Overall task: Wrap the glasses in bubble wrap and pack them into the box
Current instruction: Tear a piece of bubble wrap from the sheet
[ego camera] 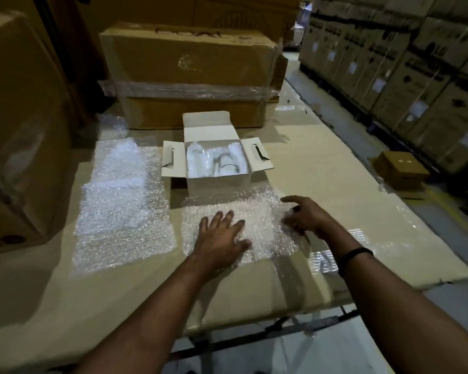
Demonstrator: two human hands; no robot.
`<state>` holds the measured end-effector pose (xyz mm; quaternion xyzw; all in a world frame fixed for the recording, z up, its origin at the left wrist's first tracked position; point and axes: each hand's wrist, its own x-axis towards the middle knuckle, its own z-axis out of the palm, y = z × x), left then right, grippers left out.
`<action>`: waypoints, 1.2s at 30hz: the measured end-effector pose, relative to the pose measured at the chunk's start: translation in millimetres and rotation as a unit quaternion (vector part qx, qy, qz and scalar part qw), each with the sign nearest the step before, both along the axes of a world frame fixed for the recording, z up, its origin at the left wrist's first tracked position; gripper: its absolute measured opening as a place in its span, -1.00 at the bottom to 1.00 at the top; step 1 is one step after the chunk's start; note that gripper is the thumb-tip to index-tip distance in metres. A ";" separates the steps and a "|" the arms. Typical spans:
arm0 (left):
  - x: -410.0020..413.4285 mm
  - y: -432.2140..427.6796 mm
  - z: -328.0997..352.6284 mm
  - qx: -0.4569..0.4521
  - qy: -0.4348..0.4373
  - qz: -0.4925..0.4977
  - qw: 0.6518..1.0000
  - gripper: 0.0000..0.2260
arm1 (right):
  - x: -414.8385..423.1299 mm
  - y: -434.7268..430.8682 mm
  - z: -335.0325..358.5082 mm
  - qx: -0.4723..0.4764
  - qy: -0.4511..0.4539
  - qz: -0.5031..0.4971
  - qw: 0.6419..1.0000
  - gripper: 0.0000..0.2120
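Note:
A small white box (pixel 219 184) stands open in the middle of the cardboard-covered table, flaps spread out. Inside it lie glasses wrapped in bubble wrap (pixel 216 159). In front of the box a sheet of bubble wrap (pixel 257 211) is spread flat. My left hand (pixel 223 240) presses flat on this sheet with fingers straight. My right hand (pixel 304 215) hovers over the sheet's right edge, fingers loosely bent; whether they pinch the wrap I cannot tell. No bare glass is visible outside the box.
A stack of further bubble wrap sheets (pixel 122 209) lies left of the box. Large brown cartons (pixel 192 66) stand behind the box and a big carton (pixel 19 130) at the left. A small brown box (pixel 400 168) sits on the floor right; stacked cartons (pixel 403 63) line the aisle.

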<state>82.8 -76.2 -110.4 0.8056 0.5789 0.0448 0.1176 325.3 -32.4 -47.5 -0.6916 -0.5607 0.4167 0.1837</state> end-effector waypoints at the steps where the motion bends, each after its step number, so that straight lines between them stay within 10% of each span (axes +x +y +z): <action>1: 1.4 -0.8 2.4 0.011 -0.007 0.012 1.000 -0.41 | 2.8 -0.5 -3.2 0.015 -0.023 0.003 1.000 -0.44; 5: -7.5 -1.6 11.2 0.099 -0.013 0.104 0.990 -0.44 | 15.5 1.7 -4.6 0.075 -0.052 -0.016 0.996 -0.45; 11: -24.4 -1.6 5.1 -0.007 0.022 0.103 0.994 -0.41 | 9.0 0.6 11.7 0.165 -0.155 0.122 0.966 -0.36; 16: -45.6 0.2 1.6 0.162 -0.049 0.154 0.974 -0.52 | -32.7 -15.1 30.2 0.229 -0.212 0.210 0.927 -0.25; 21: -67.6 7.4 8.4 0.051 -0.024 0.092 0.994 -0.58 | -93.4 -27.3 32.3 0.182 -0.185 0.237 0.936 -0.18; 27: -86.6 12.4 9.1 0.073 -0.188 0.099 0.975 -0.71 | -153.1 -24.4 5.3 0.106 -0.181 0.243 0.947 -0.14; 31: -97.6 16.2 7.5 0.090 -0.199 0.052 0.974 -0.82 | -158.4 -27.3 -13.2 0.082 -0.170 0.253 0.949 -0.27; 36: -103.2 17.8 0.7 0.145 -0.216 0.061 0.964 -0.75 | -139.3 -33.2 -23.9 0.280 -0.262 0.139 0.913 -0.57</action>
